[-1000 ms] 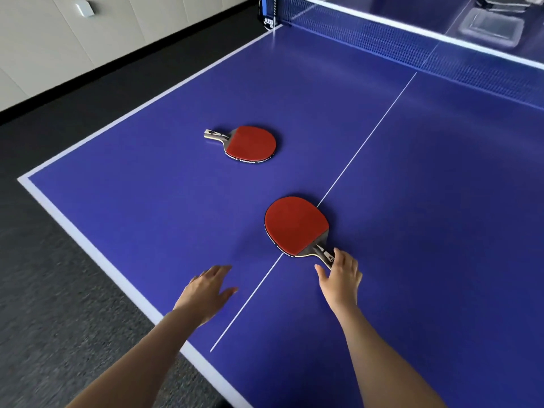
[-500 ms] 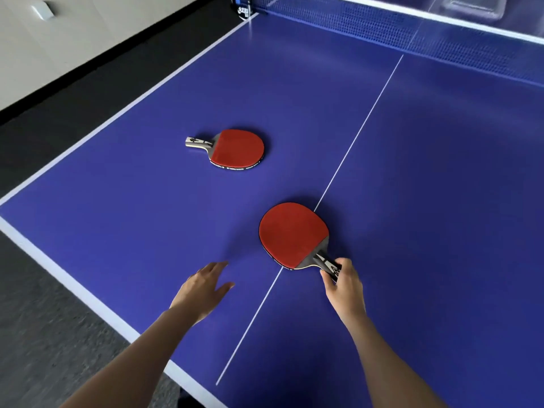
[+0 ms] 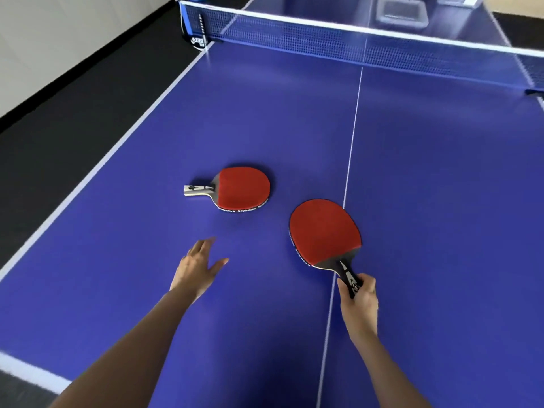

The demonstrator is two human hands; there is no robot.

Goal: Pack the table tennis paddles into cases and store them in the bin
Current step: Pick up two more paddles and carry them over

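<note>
Head view, one frame. Blue table tennis table (image 3: 441, 201), white centre line (image 3: 351, 148) running away from the person toward the net (image 3: 353, 45).

Right hand (image 3: 360, 301): fingers and thumb curled round the dark handle of the near paddle (image 3: 323, 231). Red face up, blade pointing away from the person and slightly left. Blade sits just left of the centre line, its right edge about meeting the line. Cannot tell whether the blade is lifted off the table or resting on it; handle end is hidden inside the grip.

Left hand (image 3: 197, 269): palm down, fingers straight and spread, thumb out to the right, holding nothing. Slightly blurred. Cannot tell whether it touches the table surface.

Far paddle (image 3: 241, 188): lies flat on the table, red face up, pale handle pointing left, black edge tape with white lettering on the near rim. No hand touches it. It lies beyond the left hand and a little to its right, clearly apart from the fingertips. It is near the held paddle, up and to the left of that blade, with a gap of bare table between the two.

Hands are well apart, one on each side of the held paddle's blade.

Beyond the net: a grey bin (image 3: 401, 10) on the far half of the table, contents not discernible
</note>
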